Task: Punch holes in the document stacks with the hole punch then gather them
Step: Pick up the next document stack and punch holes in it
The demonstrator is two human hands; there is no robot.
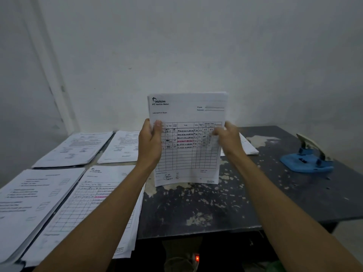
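A stack of printed forms (186, 114) stands upright on its bottom edge on the dark table (196, 209), the table-grid page facing me. My left hand (150, 142) grips its left edge, thumb on the front. My right hand (228, 138) is at the right edge, blurred, with the fingers on the paper. The blue hole punch (306, 160) sits on the table to the right, apart from both hands, its lever raised.
Several other paper stacks lie flat: two at the far left (74, 148) (121, 146), two near me on the left (33, 201) (86, 209), and one behind the held stack at the right (247, 146). A white wall rises behind the table.
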